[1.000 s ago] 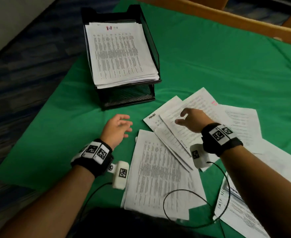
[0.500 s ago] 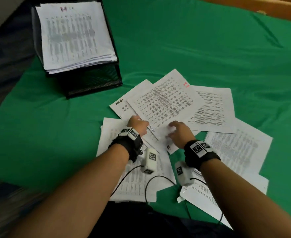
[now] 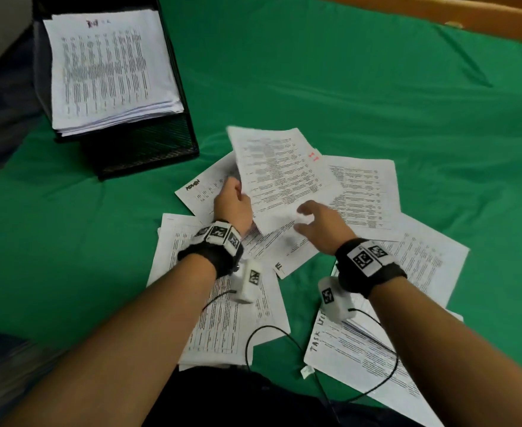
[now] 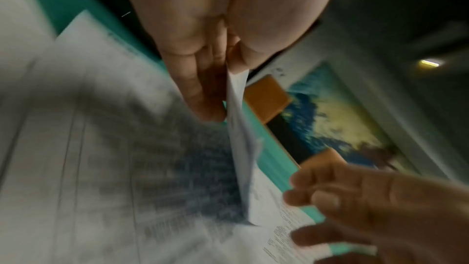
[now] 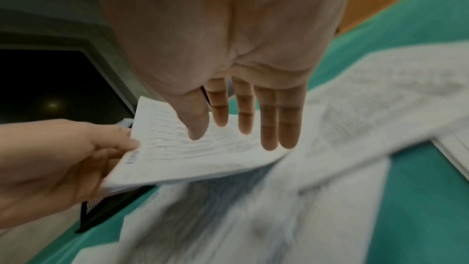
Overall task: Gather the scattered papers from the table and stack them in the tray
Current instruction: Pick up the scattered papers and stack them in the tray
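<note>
Left hand (image 3: 233, 203) pinches the lifted white printed sheet (image 3: 279, 167) by its edge, clearing the scattered papers (image 3: 364, 192) on the green-covered tabletop (image 3: 346, 87); right hand (image 3: 320, 226) relaxed, fingers straight, probably steadying. Black mesh tray (image 3: 148, 149) far left, part-filled.

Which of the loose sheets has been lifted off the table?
The sheet with the red mark near its top corner. The left hand pinches its edge and its far end is raised, while the other loose sheets lie flat on the green cloth.
</note>
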A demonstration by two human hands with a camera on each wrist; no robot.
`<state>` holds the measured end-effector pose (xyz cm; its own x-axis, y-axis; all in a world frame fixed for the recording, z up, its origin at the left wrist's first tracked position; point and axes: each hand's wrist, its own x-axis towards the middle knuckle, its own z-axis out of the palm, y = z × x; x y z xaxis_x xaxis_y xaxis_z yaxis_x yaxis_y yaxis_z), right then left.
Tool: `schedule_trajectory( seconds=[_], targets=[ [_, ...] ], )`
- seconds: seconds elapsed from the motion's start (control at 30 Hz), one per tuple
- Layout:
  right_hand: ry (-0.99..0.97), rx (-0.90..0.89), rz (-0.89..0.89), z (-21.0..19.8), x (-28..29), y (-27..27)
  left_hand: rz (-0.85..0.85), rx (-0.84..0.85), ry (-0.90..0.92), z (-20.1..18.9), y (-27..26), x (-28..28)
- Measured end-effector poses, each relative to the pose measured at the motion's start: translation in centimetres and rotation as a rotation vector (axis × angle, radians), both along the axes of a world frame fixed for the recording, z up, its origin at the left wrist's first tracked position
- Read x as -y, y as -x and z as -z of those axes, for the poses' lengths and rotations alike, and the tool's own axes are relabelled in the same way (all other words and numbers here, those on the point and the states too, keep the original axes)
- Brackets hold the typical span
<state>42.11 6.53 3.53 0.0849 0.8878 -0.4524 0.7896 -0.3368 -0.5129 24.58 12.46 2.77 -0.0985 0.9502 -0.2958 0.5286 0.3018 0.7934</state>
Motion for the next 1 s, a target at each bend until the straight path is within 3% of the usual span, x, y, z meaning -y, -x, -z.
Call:
schedule_trajectory(
  seconds=[0.2,0.3,0.4,0.53,0.63,0.73,0.9,1.0],
  targets=[
    [-0.399,0.115,0.056,-7.2,-3.3,-0.6,0.175,-0.075,-0.433,-5.9,5.7,-0.3],
    [-0.427,0.213,0.020,-9.3,-4.5,-0.4,0.311,-0.065,-0.524,-8.8,8.3,-0.5],
    [-0.252,-0.010,-0.044,-10.3,-4.2,0.5,0.361,-0.047,-0.599,-10.9,10.7,-0.6],
    [-0.320,-0.294,0.041,-10.0,-2.7,2.7,0.166,0.036,-0.638,-12.2,14.4,-1.1],
    [-0.362,-0.666,0.254,-9.8,-1.7,5.0,-0.027,0.252,-0.497,-11.1,17.3,-0.4],
    [-0.308,-0.865,0.324,-9.0,-1.3,7.3,0.025,0.585,-0.162,-9.3,17.4,1.8],
    [-0.175,-0.874,0.378,-6.2,-1.8,9.0,-0.079,0.383,-0.113,-6.8,17.1,1.9],
    [-0.029,-0.653,0.492,-3.0,-2.3,8.2,-0.100,0.227,-0.137,-5.7,17.8,1.4]
  ],
)
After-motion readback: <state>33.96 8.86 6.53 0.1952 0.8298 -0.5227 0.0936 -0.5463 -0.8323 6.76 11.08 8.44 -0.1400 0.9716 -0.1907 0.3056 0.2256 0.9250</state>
